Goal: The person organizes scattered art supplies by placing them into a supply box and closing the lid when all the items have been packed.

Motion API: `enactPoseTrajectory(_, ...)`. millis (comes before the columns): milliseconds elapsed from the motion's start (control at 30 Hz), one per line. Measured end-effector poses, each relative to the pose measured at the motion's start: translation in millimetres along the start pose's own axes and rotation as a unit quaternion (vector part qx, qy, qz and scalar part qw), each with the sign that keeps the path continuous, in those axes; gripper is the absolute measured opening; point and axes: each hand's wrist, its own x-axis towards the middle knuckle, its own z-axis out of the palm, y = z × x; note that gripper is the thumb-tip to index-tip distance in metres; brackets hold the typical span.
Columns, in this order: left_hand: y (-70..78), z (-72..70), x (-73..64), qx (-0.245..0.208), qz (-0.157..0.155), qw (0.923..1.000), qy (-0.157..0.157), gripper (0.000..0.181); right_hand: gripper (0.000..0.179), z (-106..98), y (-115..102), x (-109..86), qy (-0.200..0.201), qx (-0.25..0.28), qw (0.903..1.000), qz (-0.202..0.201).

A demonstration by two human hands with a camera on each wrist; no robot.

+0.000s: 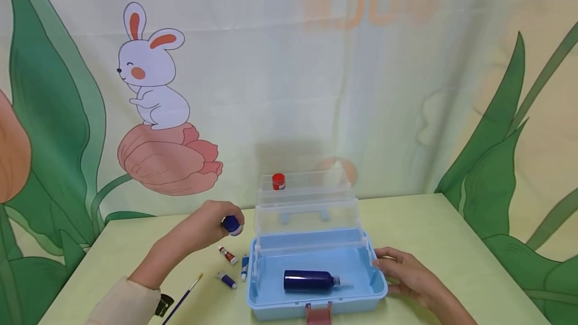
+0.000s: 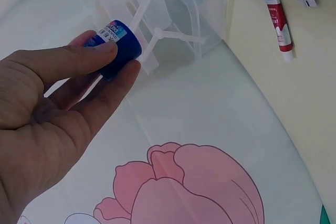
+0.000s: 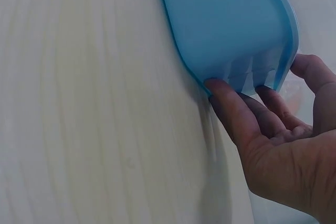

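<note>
My left hand [image 1: 212,224] grips a small dark blue paint jar [image 2: 123,48] between thumb and fingers, held above the table to the left of the box. A light blue storage box [image 1: 271,305] stands with its clear lid and trays raised at the back. My right hand [image 1: 408,275] holds the right end of this box, with fingertips against its wall and rim [image 3: 294,30]. Inside the box a dark blue bottle [image 1: 309,281] with a clear nozzle lies on its side. A red jar [image 1: 278,181] sits in the raised clear section [image 1: 311,214].
Left of the box lie a red paint tube [image 1: 228,255], a purple-blue tube [image 1: 227,280] and a blue tube [image 1: 245,268]. A paintbrush [image 1: 182,299] lies near the left sleeve, beside a dark object [image 1: 164,305]. Behind the table hangs a printed curtain [image 1: 384,89].
</note>
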Motion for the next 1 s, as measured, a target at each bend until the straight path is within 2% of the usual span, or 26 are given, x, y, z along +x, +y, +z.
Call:
enactPoseTrajectory(100, 1.3, 1.5, 3.5, -0.006, -0.033, 0.9994, -0.008, 0.031, 0.06, 0, 2, 0.4, -0.001, 0.006, 1.0, 0.002)
enactPoseTrajectory(200, 2.4, 1.9, 7.4, -0.006, -0.048, 0.9988, -0.012, 0.023, 0.059, -1, 2, 0.8, -0.003, 0.01, 0.9999, 0.001)
enactPoseTrajectory(400, 6.6, 2.7, 15.9, 0.012, -0.023, 0.9996, 0.013, 0.015, 0.059, -1, 1, 1.0, -0.007, 0.007, 0.9999, -0.003)
enactPoseTrajectory(500, 9.7, 4.3, 22.0, 0.013, -0.026, 0.9993, 0.022, 0.017, 0.059, -2, 1, 0.6, -0.008, 0.005, 0.9999, -0.004)
enactPoseTrajectory(600, 11.1, 5.9, 27.3, 0.01, -0.038, 0.999, 0.022, 0.023, 0.059, -2, 1, -0.2, -0.007, 0.003, 1.0, -0.003)
enactPoseTrajectory(833, 8.9, 3.3, 39.3, 0.025, -0.008, 0.9993, 0.025, 0.019, 0.062, 1, 2, -1.2, 0.003, 0.001, 0.9999, 0.012)
enactPoseTrajectory(1000, 7.8, -1.0, 50.3, 0.022, -0.015, 0.9995, 0.016, 0.019, 0.061, 1, 0, -0.3, 0.003, 0.002, 1.0, 0.006)
